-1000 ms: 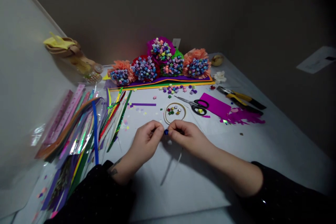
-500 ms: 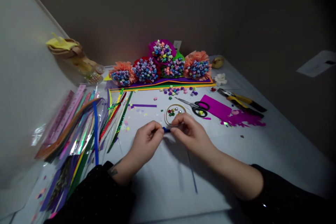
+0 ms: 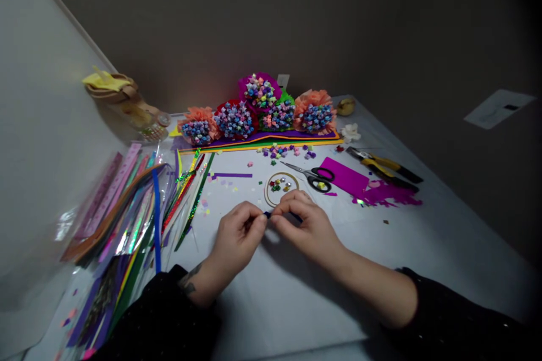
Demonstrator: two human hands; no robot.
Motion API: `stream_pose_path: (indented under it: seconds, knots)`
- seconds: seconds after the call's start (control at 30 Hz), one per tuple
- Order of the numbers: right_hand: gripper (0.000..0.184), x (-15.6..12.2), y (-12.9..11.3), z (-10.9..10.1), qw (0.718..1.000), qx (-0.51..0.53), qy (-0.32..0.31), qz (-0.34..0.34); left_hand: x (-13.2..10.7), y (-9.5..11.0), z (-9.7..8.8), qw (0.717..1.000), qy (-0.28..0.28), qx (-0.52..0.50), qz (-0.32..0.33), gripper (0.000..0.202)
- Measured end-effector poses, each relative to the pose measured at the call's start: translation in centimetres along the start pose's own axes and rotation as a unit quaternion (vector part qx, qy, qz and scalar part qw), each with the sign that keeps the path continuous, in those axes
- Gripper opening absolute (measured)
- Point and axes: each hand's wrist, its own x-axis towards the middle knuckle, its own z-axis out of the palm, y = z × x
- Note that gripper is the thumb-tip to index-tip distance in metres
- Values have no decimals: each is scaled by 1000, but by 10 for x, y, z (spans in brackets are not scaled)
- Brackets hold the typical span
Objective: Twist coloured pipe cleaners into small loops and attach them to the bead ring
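Observation:
Over the white table, my left hand (image 3: 237, 237) and my right hand (image 3: 309, 228) meet with thumbs and fingertips pinched. Between them they hold a narrow dark blue paper strip (image 3: 267, 215). Only a short bit shows at the fingertips, and another dark blue piece (image 3: 296, 216) appears between my right fingers. The rest is hidden. Just beyond my right fingers lies a thin round hoop (image 3: 266, 190), with several small shiny stars (image 3: 277, 185) inside it.
Black-handled scissors (image 3: 317, 179) lie beyond the hoop, near magenta paper (image 3: 345, 177) and yellow-black pliers (image 3: 383, 166). Colourful paper strips (image 3: 144, 220) pile up at left. Loose paper stars (image 3: 279, 151) lie before bouquets of stars (image 3: 235, 119) along the back.
The blue strip's long tail, which hung below my right hand, no longer shows there. My hands stay pinched together, with fingertips slightly closer. The view has shifted a little.

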Motion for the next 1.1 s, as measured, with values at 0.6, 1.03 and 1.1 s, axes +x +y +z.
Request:
stream_pose_path:
  seconds: [0.6, 1.03, 1.1]
  knots:
    - [7, 3, 2, -2, 995, 95, -41, 7, 1, -1, -1, 994, -47, -84, -49, 18]
    - [9, 5, 4, -2, 988, 134, -62, 40, 5, -1, 3, 959, -49, -242, -140, 15]
    - [8, 5, 5, -1, 990, 128, -57, 35, 5, -1, 2, 958, -46, -244, -144, 15]
